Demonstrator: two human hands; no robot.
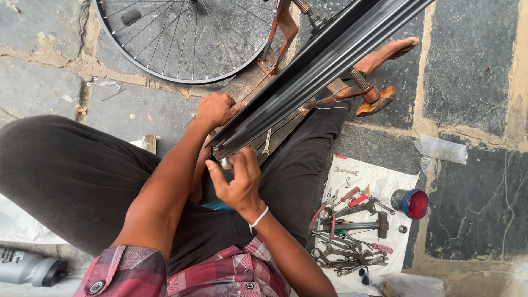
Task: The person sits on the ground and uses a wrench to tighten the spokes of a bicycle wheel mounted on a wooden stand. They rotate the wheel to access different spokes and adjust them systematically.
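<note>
Spoked wheel (187, 38) lies flat on the paving, top left. Your left hand (216, 109) is curled on the near edge of the black rim (319, 66), which sits in a rusty stand. Your right hand (237, 179) pinches a small metal part just under it. Tools on white cloth (385, 181), right.
</note>
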